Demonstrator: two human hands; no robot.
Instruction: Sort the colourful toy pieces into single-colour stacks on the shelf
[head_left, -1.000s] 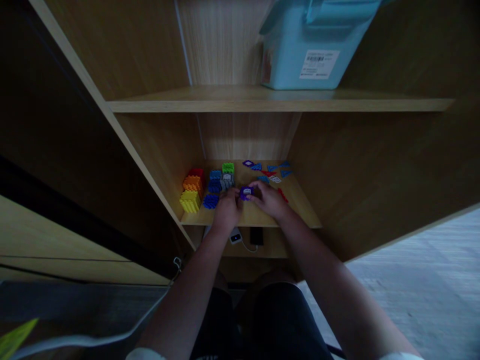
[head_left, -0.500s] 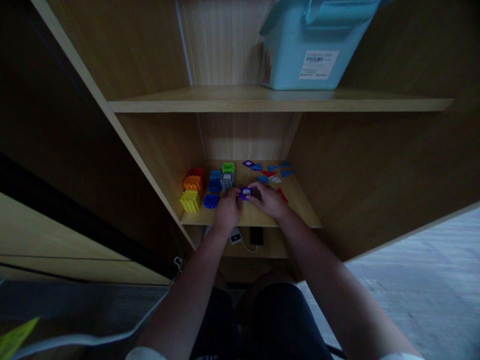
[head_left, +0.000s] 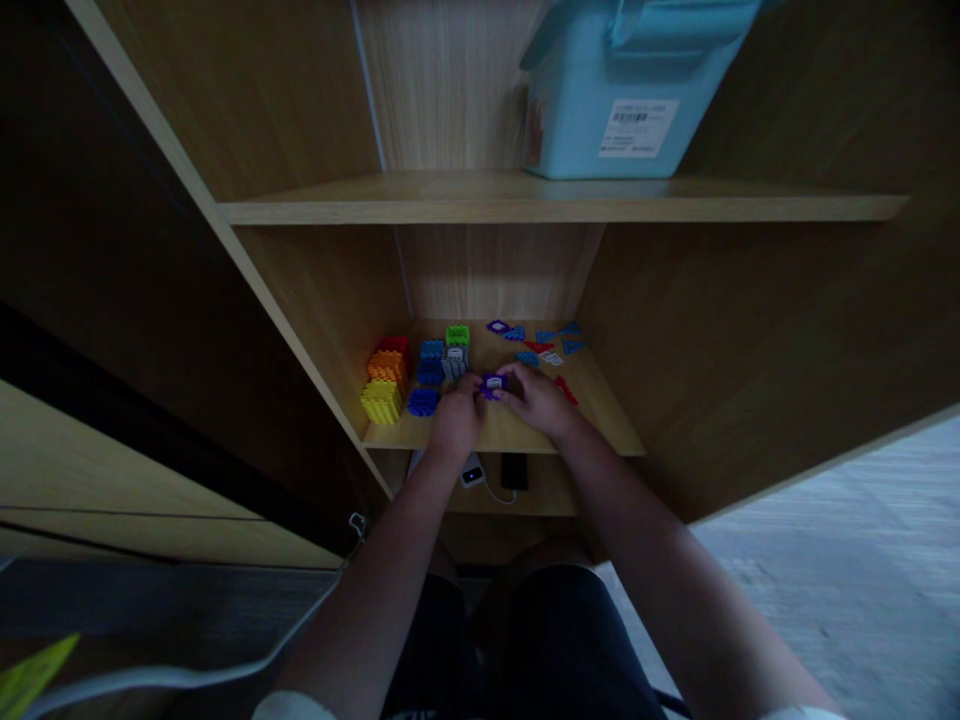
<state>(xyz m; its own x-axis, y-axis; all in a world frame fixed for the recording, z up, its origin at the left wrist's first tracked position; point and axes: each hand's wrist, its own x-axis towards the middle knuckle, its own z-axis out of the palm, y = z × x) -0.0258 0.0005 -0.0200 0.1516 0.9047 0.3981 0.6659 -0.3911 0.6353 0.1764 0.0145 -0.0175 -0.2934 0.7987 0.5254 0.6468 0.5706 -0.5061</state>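
Observation:
Between my two hands, over the middle shelf, is a small purple notched plastic tile stack (head_left: 493, 385) with a pale centre. The fingers of my left hand (head_left: 456, 415) close on its left side. From the right, my right hand (head_left: 536, 398) pinches it between thumb and fingers. Left of my left hand lies a dark blue tile stack (head_left: 423, 402). Behind it are another dark blue stack (head_left: 430, 371), a lighter blue stack (head_left: 432, 349), a grey stack (head_left: 455, 362) and a green stack (head_left: 457, 336).
Yellow (head_left: 382, 401), orange (head_left: 387, 366) and red (head_left: 396, 346) stacks stand along the left wall. Loose blue triangles (head_left: 573, 347), red pieces (head_left: 566, 390) and a purple tile (head_left: 497, 326) lie at the right and back. A teal bin (head_left: 607, 110) sits above; a black device (head_left: 514, 472) lies below.
Almost nothing differs. Both hands stay at the purple tile stack, and the whole view has shifted very slightly.

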